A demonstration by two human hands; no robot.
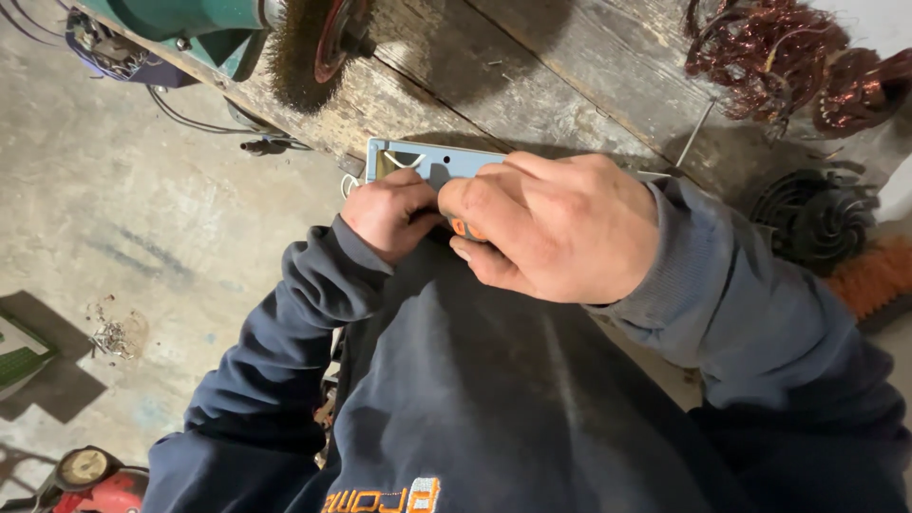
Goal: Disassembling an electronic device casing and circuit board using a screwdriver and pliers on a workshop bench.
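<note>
Both hands hold a flat light-blue plastic part (427,160) against my chest, at the edge of a worn wooden bench (532,76). My left hand (391,214) is curled into a fist on the part's lower left. My right hand (556,228) covers its right half, thumb and fingers pinched on it, with a small orange piece (464,229) showing under the fingers. Most of the part is hidden by the hands. Dark blue sleeves cover both arms.
A green bench grinder (204,28) with a wire brush wheel (309,52) sits at the bench's left end. Copper wire coils (774,57) lie at the right, a black fan impeller (817,218) below them. Concrete floor (114,218) with metal scraps lies left.
</note>
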